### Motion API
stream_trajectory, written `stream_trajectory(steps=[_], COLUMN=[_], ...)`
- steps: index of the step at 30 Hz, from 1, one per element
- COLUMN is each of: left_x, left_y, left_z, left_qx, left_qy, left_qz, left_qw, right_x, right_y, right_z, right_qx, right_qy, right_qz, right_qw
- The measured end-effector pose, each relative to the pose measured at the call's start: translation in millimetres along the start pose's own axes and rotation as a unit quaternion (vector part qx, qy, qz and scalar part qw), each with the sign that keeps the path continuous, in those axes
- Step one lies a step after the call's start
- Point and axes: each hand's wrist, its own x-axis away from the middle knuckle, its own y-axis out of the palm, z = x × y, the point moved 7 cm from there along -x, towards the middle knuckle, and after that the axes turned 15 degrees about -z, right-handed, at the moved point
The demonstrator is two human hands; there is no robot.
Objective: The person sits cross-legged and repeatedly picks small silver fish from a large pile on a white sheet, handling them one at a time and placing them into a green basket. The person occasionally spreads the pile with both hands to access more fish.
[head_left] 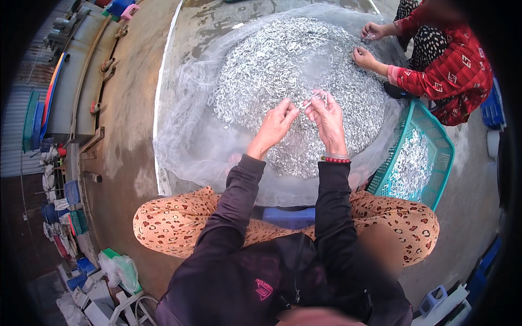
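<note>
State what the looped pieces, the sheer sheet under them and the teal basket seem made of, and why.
Looped pieces: metal or hard plastic, silvery-white and glossy-looking; too small to tell.
Sheer sheet: probably fine matte synthetic netting; translucent, softly bunched.
Teal basket: likely smooth moulded plastic; even colour, perforated walls.

glossy, metal-looking links (266, 68) beneath the hands (329, 124); sheer, wrinkled plastic-looking mesh (185, 117) around them; smooth plastic basket (443, 163) to their right; rough, matt concrete floor (130, 98) leftward.
</note>
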Motion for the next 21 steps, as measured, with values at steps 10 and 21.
stream_trajectory(steps=[10, 21], left_x=[17, 18], left_y=[12, 25], left_z=[27, 10], left_qx=[-0.157, 0.011], left_qy=[0.161, 0.016], left_qz=[0.137, 0.163], left_qw=[0.965, 0.986], right_x=[2, -1], right_y=[3, 30], right_z=[-20, -27], right_qx=[0.083, 0.190], right_qy=[0.040, 0.029], right_qz=[-0.038, -0.088], right_qw=[0.995, 0.977])
